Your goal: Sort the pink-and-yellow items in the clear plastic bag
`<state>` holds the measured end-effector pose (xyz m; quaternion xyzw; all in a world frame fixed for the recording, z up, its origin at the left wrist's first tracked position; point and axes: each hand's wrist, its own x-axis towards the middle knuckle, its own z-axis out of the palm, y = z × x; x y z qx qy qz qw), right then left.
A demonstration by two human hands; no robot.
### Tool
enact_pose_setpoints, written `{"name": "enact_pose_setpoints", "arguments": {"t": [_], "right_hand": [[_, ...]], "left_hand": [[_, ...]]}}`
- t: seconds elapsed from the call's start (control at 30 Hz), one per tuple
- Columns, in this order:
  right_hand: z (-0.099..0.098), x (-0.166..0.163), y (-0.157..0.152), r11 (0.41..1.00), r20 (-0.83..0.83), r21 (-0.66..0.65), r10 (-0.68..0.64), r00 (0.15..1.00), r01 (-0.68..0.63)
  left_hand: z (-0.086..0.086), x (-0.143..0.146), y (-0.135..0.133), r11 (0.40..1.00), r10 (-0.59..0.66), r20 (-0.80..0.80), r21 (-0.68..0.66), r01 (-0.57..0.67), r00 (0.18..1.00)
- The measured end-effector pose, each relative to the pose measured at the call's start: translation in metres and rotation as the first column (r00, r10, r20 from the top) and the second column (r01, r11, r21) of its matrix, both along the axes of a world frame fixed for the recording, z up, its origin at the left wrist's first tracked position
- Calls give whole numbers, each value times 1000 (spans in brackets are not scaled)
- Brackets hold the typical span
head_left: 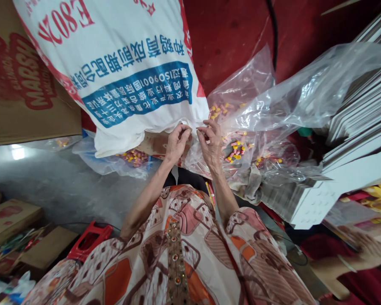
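Note:
My left hand (177, 142) and my right hand (211, 142) are raised side by side, fingers curled into pinches that nearly meet. Whatever they pinch is too small to make out. Just behind them hangs the lower edge of a big white woven sack (120, 72) with blue and red print. To the right lies a clear plastic bag (273, 106) holding several small yellow and red pieces (236, 151). Another clear bag with similar pieces (133, 157) lies under the sack.
A brown cardboard box (25, 84) stands at the left. Stacks of white cards (362, 140) fill the right. A red plastic stool (89, 241) and flat cartons (9, 216) sit lower left. Another person's hand (365, 250) shows at lower right.

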<state>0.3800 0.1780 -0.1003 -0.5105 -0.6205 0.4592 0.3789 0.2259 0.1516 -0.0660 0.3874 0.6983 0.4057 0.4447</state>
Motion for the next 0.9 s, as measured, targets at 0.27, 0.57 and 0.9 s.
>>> {"name": "enact_pose_setpoints", "arguments": {"t": [0.27, 0.57, 0.9], "right_hand": [[2, 1, 0, 1000, 5, 9, -17, 1000, 16], [-1, 1, -1, 999, 1, 35, -12, 1000, 12], [2, 1, 1, 999, 14, 38, -24, 1000, 23]], "left_hand": [[-2, 0, 0, 997, 53, 17, 50, -54, 998], [-6, -3, 1, 993, 85, 5, 81, -85, 996], [-19, -2, 4, 993, 55, 1, 108, -55, 998]]}}
